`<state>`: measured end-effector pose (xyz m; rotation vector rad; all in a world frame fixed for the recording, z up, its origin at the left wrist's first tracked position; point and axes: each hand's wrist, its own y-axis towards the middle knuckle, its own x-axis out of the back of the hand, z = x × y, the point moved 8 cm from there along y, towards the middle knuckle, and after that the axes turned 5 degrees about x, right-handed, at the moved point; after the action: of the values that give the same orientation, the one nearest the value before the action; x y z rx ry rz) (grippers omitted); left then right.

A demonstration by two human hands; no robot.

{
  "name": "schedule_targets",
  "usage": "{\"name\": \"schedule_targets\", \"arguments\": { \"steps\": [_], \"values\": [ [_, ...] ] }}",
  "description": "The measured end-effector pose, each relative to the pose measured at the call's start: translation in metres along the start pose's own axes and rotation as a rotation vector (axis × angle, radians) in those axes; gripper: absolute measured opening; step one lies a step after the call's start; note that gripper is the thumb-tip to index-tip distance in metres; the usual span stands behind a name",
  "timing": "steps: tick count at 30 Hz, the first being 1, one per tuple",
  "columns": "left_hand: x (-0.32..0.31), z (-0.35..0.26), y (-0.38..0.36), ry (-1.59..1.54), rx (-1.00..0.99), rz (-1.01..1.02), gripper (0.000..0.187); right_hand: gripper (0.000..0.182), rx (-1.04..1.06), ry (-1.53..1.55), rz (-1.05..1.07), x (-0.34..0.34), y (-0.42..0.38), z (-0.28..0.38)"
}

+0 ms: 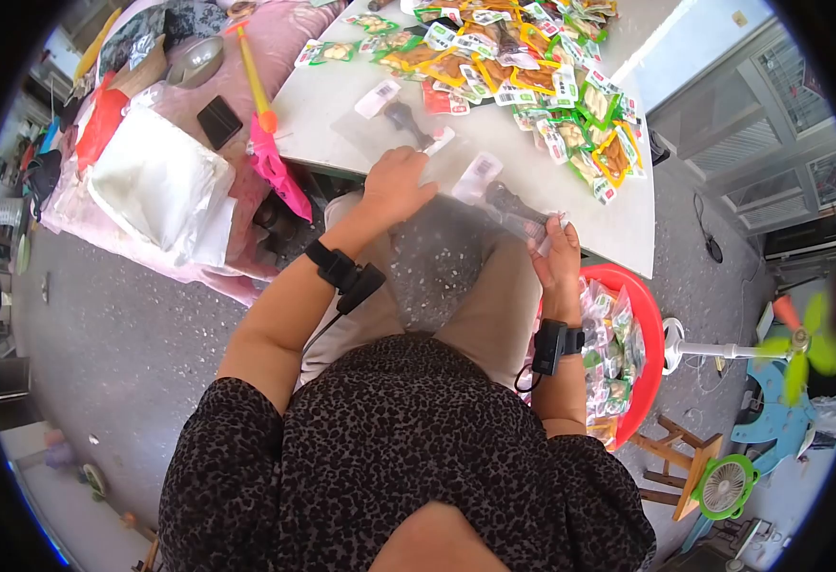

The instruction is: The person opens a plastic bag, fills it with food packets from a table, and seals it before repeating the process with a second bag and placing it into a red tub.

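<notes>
Clear packet (pixel 515 208) in the right grip (pixel 560 259)

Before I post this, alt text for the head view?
The wearer's right hand holds one end of a clear packet with a dark item inside, while the left hand is beside a similar packet at a white table. Colourful packets lie heaped farther back; a red tub of packets stands on the right.

Glossy plastic pouch (pixel 513 203), smooth tabletop (pixel 623 232)
</notes>
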<state>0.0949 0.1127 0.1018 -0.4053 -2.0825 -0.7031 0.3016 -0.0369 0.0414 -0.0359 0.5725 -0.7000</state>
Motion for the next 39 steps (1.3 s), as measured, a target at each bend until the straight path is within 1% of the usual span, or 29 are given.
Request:
{"name": "schedule_targets", "arguments": {
  "steps": [1,4,8,13,16,19,22,25,27,30,33,34,36,38,39],
  "values": [
    [-0.003,-0.006,-0.001,0.141,-0.069,0.005,0.034,0.007,0.008,-0.003,0.000,-0.001,0.000,-0.001],
    [-0.021,0.002,0.000,0.163,0.010,0.118,0.029,0.008,0.031,-0.016,-0.012,-0.004,-0.001,-0.003],
    [-0.031,0.010,0.004,0.087,0.027,0.143,0.019,0.008,0.038,-0.016,-0.044,-0.008,-0.001,-0.006],
    [-0.032,0.016,0.010,0.045,0.088,0.198,0.017,0.007,0.053,0.020,-0.041,-0.012,0.001,-0.017],
    [-0.032,0.022,0.013,-0.099,0.178,0.212,0.017,0.007,0.031,0.068,-0.033,-0.014,0.001,-0.024],
    [-0.032,0.025,0.012,-0.277,0.344,0.346,0.018,0.006,-0.018,0.082,-0.033,-0.021,-0.002,-0.030],
    [-0.024,0.016,0.014,-0.229,0.242,0.293,0.017,0.006,-0.040,0.033,-0.034,-0.034,-0.008,-0.026],
    [-0.015,0.005,0.012,-0.163,0.109,0.097,0.015,0.006,-0.065,0.026,0.018,-0.045,-0.007,-0.027],
    [-0.014,-0.003,0.011,-0.151,0.098,0.098,0.014,0.006,-0.080,0.067,0.069,-0.052,0.001,-0.035],
    [-0.012,-0.014,0.010,-0.141,0.082,0.084,0.012,0.008,-0.143,0.115,0.079,-0.067,0.011,-0.047],
    [-0.012,-0.020,0.008,-0.147,0.062,0.053,0.012,0.013,-0.139,0.085,0.280,-0.105,0.015,-0.047],
    [-0.011,-0.022,0.008,-0.149,0.054,0.042,0.012,0.012,0.152,-0.440,0.436,-0.118,0.020,-0.035],
    [-0.009,-0.024,0.008,-0.128,0.086,0.067,0.012,0.013,0.767,-1.492,0.679,-0.152,0.013,-0.035],
    [-0.005,-0.023,0.006,-0.134,0.103,0.077,0.012,0.013,0.284,-0.987,0.572,-0.142,0.032,-0.046],
    [-0.005,-0.022,0.006,-0.154,0.102,0.075,0.012,0.013,0.135,-0.826,0.535,-0.141,0.036,-0.051]
  ]
}}
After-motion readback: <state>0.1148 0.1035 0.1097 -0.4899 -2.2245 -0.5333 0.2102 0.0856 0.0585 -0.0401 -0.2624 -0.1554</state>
